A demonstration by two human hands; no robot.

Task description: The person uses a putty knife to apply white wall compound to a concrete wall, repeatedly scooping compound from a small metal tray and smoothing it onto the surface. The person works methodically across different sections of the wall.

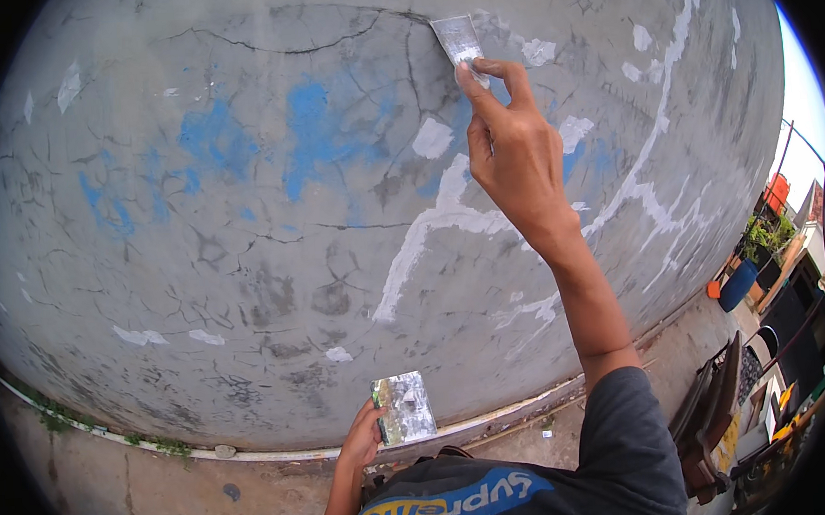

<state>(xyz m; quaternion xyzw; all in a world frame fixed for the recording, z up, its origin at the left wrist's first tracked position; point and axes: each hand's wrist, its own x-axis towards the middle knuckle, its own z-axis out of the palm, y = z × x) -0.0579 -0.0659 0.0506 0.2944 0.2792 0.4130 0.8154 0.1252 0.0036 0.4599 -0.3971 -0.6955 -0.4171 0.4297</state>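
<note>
My right hand [519, 149] is raised high against the cracked grey wall [246, 294], its fingers pinching a putty knife [458, 39] with a wide flat blade. The blade lies at the wall beside the right end of a long dark crack. Low in front of my body, my left hand [360, 437] grips a flat rectangular board [405, 408] smeared with white putty, its fingers at the board's left edge. White putty strips [421, 243] and patches follow several cracks around my right arm. Blue paint stains [308, 137] mark the wall left of the knife.
A white pipe [292, 455] runs along the wall's foot, with small weeds and a stone beside it. Brown wooden furniture [710, 419] is piled at the right. Farther back stand a blue drum [738, 285], an orange object [713, 289] and green plants [768, 234].
</note>
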